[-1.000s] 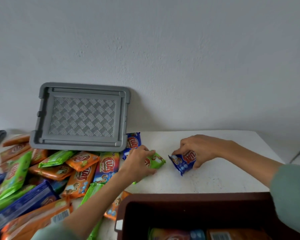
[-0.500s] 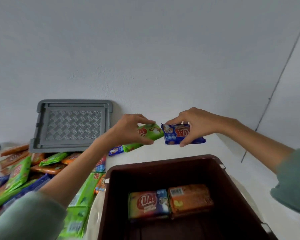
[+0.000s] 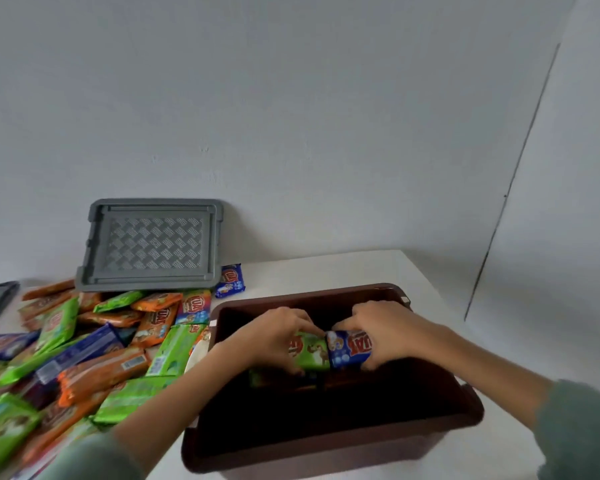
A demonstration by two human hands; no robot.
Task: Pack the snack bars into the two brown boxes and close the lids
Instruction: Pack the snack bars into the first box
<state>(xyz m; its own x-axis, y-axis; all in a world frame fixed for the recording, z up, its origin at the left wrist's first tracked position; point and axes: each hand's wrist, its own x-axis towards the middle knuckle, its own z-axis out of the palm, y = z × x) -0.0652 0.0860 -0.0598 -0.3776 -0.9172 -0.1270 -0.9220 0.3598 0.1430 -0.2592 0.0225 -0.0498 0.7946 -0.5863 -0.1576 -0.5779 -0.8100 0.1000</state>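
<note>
1 brown box point(image 3: 326, 441), 1 grey lid point(image 3: 153, 244) at 10 o'clock, 2 held: green bar point(image 3: 310, 351), blue bar point(image 3: 350, 348); heap point(image 3: 84, 358) at 9 o'clock uncountable.

I get just one view, from the wide-angle camera worn on the person's head. It faces forward and down, close above the brown box point(image 3: 326, 441) on the counter point(image 3: 326, 270). The wall point(image 3: 291, 98) fills the upper half. The left sleeve point(image 3: 90, 459) and right sleeve point(image 3: 586, 427) enter at the bottom corners.
</note>
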